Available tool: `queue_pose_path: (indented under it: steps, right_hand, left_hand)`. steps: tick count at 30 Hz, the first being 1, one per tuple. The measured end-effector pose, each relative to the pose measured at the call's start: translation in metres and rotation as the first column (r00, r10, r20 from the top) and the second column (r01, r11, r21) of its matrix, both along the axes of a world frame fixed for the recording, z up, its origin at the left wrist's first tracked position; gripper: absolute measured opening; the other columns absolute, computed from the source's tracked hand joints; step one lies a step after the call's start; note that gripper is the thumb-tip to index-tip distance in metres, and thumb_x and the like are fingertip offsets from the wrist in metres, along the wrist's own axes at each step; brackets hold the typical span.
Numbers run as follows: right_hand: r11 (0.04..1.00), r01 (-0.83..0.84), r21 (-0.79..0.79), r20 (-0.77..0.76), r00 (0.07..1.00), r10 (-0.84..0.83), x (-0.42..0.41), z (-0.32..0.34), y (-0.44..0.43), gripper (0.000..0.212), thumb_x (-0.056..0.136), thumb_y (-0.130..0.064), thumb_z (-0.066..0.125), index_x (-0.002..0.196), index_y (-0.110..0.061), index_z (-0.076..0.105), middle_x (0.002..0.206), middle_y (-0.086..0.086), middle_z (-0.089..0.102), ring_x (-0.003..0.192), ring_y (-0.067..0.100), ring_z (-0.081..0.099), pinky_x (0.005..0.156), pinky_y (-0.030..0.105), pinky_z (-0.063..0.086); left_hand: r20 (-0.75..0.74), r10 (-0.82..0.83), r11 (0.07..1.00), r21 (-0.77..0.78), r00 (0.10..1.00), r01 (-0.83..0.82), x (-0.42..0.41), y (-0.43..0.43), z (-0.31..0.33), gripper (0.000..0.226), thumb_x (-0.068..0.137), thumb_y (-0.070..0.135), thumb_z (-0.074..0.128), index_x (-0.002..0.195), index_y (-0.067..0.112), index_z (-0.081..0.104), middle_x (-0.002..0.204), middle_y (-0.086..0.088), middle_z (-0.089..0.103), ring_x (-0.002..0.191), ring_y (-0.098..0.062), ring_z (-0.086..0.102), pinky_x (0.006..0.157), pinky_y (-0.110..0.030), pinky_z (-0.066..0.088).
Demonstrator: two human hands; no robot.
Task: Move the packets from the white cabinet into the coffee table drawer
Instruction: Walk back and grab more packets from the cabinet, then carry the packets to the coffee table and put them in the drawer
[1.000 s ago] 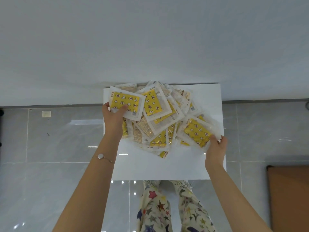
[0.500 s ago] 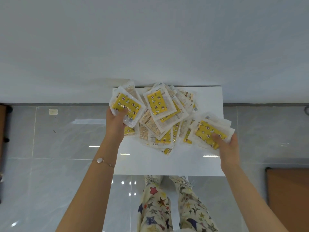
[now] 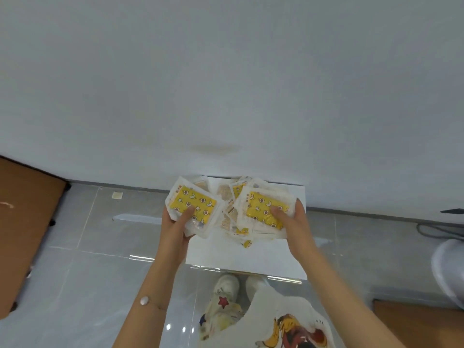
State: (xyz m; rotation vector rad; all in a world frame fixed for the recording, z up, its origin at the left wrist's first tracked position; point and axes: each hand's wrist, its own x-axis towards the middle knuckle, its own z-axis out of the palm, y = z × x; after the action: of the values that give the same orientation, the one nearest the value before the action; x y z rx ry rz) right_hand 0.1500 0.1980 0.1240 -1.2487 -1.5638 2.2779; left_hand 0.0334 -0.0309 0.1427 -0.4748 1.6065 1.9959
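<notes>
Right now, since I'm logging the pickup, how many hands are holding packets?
2. The left hand grips a packet stack over the white cabinet's left edge; the right hand grips a second stack over its right side.

Cabinet top [image 3: 251, 257]: set against the wall, directly ahead of the person.
Loose packets [image 3: 229, 213]: piled on the cabinet top toward its rear, between the two hands.
Left stack [image 3: 193, 203]: held in the left hand [image 3: 175, 227], over the cabinet's left edge.
Right stack [image 3: 263, 207]: held in the right hand [image 3: 295, 222], above the pile's right side.
</notes>
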Motion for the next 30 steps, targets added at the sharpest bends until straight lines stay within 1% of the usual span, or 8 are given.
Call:
queue_pose_path:
  steps: [3,9,12,14,19,23,27,30]
  right_hand:
    - [0.993,-0.106,0.054,-0.046,0.993,0.109,0.001,0.051,-0.015,0.039,0.084,-0.012,0.071,0.116,-0.025,0.052,0.113,0.003,0.066,0.101,0.020,0.067,0.081,0.034,0.057]
    - [0.942,-0.317,0.114,-0.019,0.947,0.321,0.005,0.110,-0.063,0.060,0.083,-0.020,0.074,0.134,-0.022,0.043,0.123,0.001,0.060,0.110,0.019,0.062,0.095,0.041,0.052]
    - [0.899,-0.423,0.112,-0.014,0.904,0.427,0.002,0.122,-0.090,0.054,0.082,-0.020,0.073,0.129,-0.025,0.046,0.122,0.001,0.060,0.107,0.019,0.063,0.094,0.043,0.052]
    - [0.857,-0.501,0.123,-0.028,0.861,0.507,-0.002,0.129,-0.109,0.049,0.083,-0.019,0.072,0.123,-0.030,0.047,0.121,-0.001,0.060,0.106,0.016,0.062,0.090,0.038,0.053]
    - [0.736,-0.661,0.146,-0.059,0.737,0.674,-0.016,0.152,-0.167,0.045,0.085,-0.014,0.070,0.120,-0.029,0.047,0.110,-0.006,0.062,0.097,0.010,0.063,0.075,0.025,0.053]
    - [0.634,-0.756,0.165,-0.074,0.631,0.772,-0.032,0.162,-0.228,0.041,0.084,-0.013,0.071,0.116,-0.026,0.050,0.112,0.002,0.064,0.101,0.020,0.065,0.079,0.032,0.055]
    - [0.534,-0.820,0.204,-0.094,0.527,0.845,-0.047,0.172,-0.305,0.038,0.084,-0.011,0.070,0.111,-0.029,0.050,0.105,-0.004,0.063,0.092,0.012,0.065,0.068,0.020,0.052]
    - [0.468,-0.854,0.230,-0.102,0.457,0.884,-0.058,0.178,-0.365,0.039,0.084,-0.012,0.071,0.113,-0.028,0.051,0.107,-0.004,0.064,0.093,0.015,0.066,0.070,0.024,0.053]
  left_hand:
    - [-0.020,0.037,0.999,0.019,0.999,-0.037,0.024,-0.023,0.048,0.049,0.089,0.005,0.060,0.134,0.019,0.047,0.122,-0.008,0.065,0.105,-0.026,0.067,0.077,-0.039,0.059]
    - [-0.073,0.200,0.979,-0.026,0.977,-0.202,0.076,-0.085,0.113,0.047,0.089,0.004,0.061,0.129,0.022,0.046,0.124,-0.009,0.062,0.106,-0.029,0.066,0.074,-0.040,0.059]
    - [-0.093,0.314,0.945,-0.063,0.945,-0.320,0.104,-0.120,0.130,0.049,0.088,0.006,0.064,0.130,0.021,0.042,0.125,-0.009,0.061,0.107,-0.030,0.065,0.082,-0.048,0.056]
    - [-0.094,0.383,0.919,-0.066,0.919,-0.389,0.122,-0.141,0.137,0.045,0.088,0.007,0.064,0.125,0.025,0.044,0.122,-0.006,0.062,0.107,-0.029,0.065,0.079,-0.046,0.057]
    - [-0.104,0.567,0.819,-0.029,0.817,-0.573,0.159,-0.193,0.148,0.045,0.089,0.008,0.063,0.122,0.031,0.044,0.118,0.000,0.063,0.104,-0.024,0.065,0.071,-0.038,0.057]
    - [-0.118,0.683,0.726,0.000,0.721,-0.688,0.176,-0.243,0.153,0.045,0.089,0.009,0.063,0.124,0.030,0.044,0.118,0.001,0.063,0.101,-0.021,0.067,0.071,-0.038,0.058]
    - [-0.139,0.768,0.636,0.042,0.626,-0.771,0.188,-0.305,0.156,0.042,0.090,0.009,0.062,0.121,0.030,0.045,0.114,0.004,0.063,0.098,-0.020,0.068,0.067,-0.036,0.059]
    - [-0.160,0.805,0.584,0.041,0.571,-0.811,0.194,-0.358,0.158,0.043,0.089,0.008,0.063,0.123,0.029,0.045,0.117,0.002,0.064,0.100,-0.021,0.067,0.069,-0.038,0.058]
